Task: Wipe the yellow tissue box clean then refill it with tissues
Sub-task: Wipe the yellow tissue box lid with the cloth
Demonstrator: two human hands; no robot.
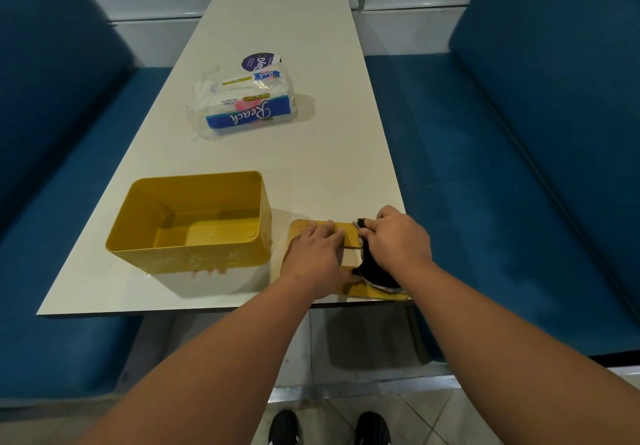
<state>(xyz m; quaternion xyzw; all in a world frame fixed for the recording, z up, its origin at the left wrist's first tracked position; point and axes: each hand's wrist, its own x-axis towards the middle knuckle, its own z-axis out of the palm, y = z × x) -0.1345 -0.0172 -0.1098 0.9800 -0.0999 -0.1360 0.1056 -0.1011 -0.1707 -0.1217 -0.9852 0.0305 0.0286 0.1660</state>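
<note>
Head camera looks down on a long white table [311, 153] between two blue bench seats [519, 202]. I see the yellow tissue box [188, 222] at about 8 o'clock from the table's middle, near the close edge. It stands upright, open mouth facing up, long axis running from 9 to 3 o'clock. Nothing is inside it; I see only its bare yellow floor.

Its flat yellow lid [349, 261] lies just right of the box, at the table's near right corner, a slot showing between my hands. My left hand [317, 257] presses on the lid with fingers straight and spread. My right hand [398, 240] curls round a dark cloth [375, 273], which rests on the lid's right half.

At 12 o'clock from the box, well apart, lies a plastic pack of paper towels [246, 101], its print upside down to me. Beyond the near edge, at 6 o'clock, dark shoes [329, 427] stand on floor tiles.
</note>
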